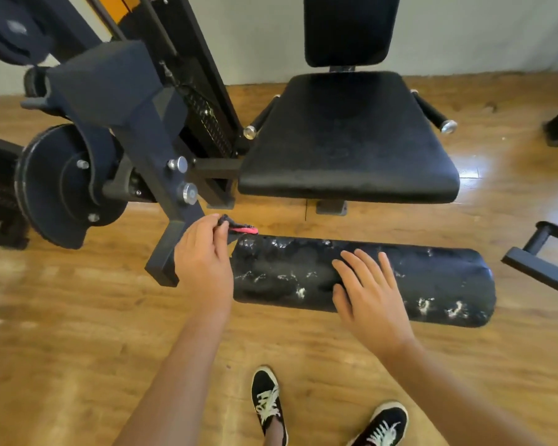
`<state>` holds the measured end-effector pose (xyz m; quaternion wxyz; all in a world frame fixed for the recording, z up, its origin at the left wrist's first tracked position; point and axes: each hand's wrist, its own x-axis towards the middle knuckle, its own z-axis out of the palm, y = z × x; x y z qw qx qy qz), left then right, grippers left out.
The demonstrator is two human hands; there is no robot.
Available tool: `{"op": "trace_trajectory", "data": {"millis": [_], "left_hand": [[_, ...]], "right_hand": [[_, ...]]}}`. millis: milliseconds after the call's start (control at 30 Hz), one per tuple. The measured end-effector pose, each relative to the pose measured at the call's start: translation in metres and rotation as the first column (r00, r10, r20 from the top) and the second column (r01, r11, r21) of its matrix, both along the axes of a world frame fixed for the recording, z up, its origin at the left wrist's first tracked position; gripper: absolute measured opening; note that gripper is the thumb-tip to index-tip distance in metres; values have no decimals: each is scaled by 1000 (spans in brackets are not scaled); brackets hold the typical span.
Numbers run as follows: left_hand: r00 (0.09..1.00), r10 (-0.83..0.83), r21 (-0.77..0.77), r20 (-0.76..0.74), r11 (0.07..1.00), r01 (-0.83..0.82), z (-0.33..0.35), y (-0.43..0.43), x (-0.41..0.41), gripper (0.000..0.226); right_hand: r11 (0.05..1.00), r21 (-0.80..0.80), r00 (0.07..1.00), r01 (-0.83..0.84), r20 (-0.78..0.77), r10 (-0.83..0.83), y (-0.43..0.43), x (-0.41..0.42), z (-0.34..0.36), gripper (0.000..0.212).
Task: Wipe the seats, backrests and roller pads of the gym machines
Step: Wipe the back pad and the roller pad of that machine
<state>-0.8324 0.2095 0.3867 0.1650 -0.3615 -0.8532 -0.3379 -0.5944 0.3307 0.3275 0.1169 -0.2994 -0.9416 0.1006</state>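
A long black roller pad [432, 284] with cracked, flaking vinyl lies across the middle of the view. My right hand [368, 291] rests flat on its top with straight, spread fingers. My left hand [203, 255] is at the pad's left end and pinches a small dark cloth with a pink edge [239, 227] between thumb and fingers. Behind the pad are the machine's black seat [348, 140] and upright backrest [348, 27].
The machine's dark steel lever arm [142, 140] and round pivot disc [62, 185] stand at the left, close to my left hand. Another black frame [541, 262] juts in at the right edge. My two shoes [268, 400] stand on the wooden floor [78, 349] below the pad.
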Motion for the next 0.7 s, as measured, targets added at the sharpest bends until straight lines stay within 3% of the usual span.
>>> {"op": "trace_trajectory", "data": {"millis": [100,267,400,633,700], "left_hand": [[993,-115,-38,-6,993,115,-16,4,-11,23],[943,-322,-240,79,912,332,-42,-8,-9,30],[898,-426,-257,110,861,440,-44,-18,-7,23],[919,-385,-246,82,886,394,-38,-9,-11,32],[930,-353,-278,103,887,368,-37,1,-13,26]], "right_hand": [[998,25,998,49,-50,-47,-2,-1,-15,44],[993,44,992,112,-63,-109,-4,-5,-28,43],[990,79,992,115,-60,-110,-4,-6,-31,43],[985,76,982,154,-124,-144,22,-17,-7,32],[981,30,979,194,-66,-192,38,-19,1,33]]}}
